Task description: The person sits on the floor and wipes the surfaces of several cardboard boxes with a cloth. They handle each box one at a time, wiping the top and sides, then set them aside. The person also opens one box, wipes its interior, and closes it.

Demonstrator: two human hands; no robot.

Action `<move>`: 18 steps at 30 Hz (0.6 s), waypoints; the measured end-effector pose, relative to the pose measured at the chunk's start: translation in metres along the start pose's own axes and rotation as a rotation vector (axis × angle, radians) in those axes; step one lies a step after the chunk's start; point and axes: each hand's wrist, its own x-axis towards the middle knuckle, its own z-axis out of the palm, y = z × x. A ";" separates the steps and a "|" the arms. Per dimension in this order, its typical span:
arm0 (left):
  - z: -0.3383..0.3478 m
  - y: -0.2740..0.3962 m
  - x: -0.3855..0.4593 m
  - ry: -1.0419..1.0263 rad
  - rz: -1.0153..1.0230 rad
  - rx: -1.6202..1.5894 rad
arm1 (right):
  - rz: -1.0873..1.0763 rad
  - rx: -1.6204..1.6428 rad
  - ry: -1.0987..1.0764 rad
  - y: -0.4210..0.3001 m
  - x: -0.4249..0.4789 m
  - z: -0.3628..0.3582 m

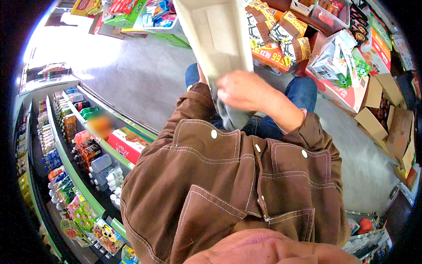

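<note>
A long cream-coloured open container (219, 36) stands tilted in front of my knees, its hollow inside facing me. My left hand (201, 75) grips its left side; most of the fingers are hidden behind the wall. At the near end, my right hand (245, 90) is curled and blurred by motion. A grey cloth (232, 114) hangs bunched just beneath it, seemingly held in the fingers. How far the cloth reaches into the container cannot be made out.
Bottled drinks (89, 155) line a shelf unit at left, with a red carton (128, 143) on its edge. Snack packets (290, 36) fill displays ahead right. An opened cardboard box (389, 115) stands on the grey floor (132, 72). Candy bins (161, 24) are ahead left.
</note>
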 end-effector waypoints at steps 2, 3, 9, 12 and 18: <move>-0.001 -0.002 -0.002 0.011 -0.006 -0.004 | 0.028 0.017 0.265 -0.003 0.006 -0.015; 0.000 -0.002 -0.004 0.015 -0.007 -0.005 | 0.057 0.009 0.410 -0.006 0.012 -0.020; 0.000 -0.002 0.002 0.033 0.010 0.010 | 0.057 -0.146 0.460 0.013 0.035 0.022; -0.002 0.004 0.008 0.067 0.045 0.005 | 0.026 -0.083 0.074 0.020 0.017 0.047; -0.033 0.029 0.040 0.018 0.187 0.118 | 0.110 -0.063 -0.352 0.037 -0.031 0.018</move>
